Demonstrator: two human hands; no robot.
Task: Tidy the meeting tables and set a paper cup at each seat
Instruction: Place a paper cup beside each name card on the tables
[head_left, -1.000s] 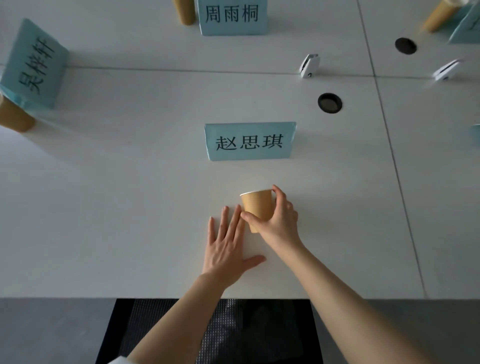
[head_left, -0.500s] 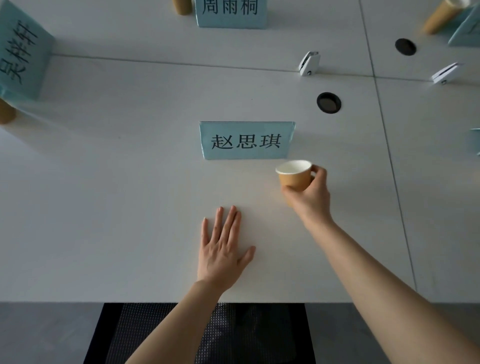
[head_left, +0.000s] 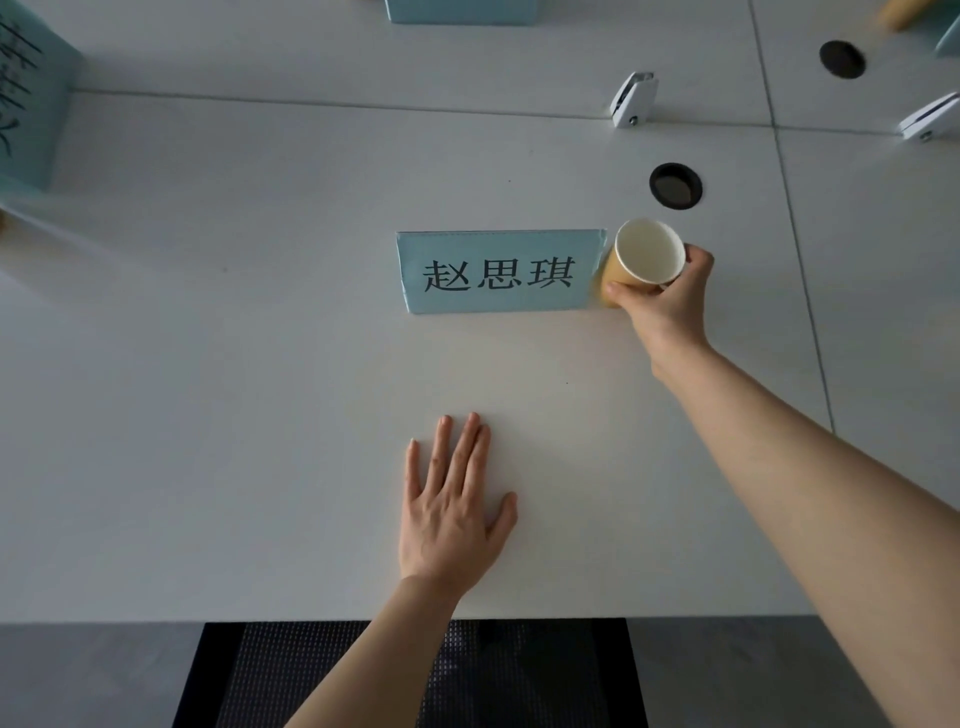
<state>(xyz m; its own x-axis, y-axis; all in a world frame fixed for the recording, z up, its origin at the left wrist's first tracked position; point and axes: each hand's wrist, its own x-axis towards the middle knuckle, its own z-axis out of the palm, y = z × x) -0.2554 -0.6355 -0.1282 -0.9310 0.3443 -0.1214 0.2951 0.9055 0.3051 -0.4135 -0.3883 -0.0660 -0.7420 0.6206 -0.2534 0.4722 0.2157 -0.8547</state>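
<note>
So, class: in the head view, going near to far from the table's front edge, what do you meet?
Left hand flat on the table → name card → cable hole → white clip.

Light-blue name card (head_left: 500, 272) at the middle of the white table (head_left: 260, 364) bore three black printed characters, 赵思琪. A second blue card (head_left: 26, 98), far left of the name card, carried black characters cut off and blurred beyond reading. No other lettering was legible.
</note>
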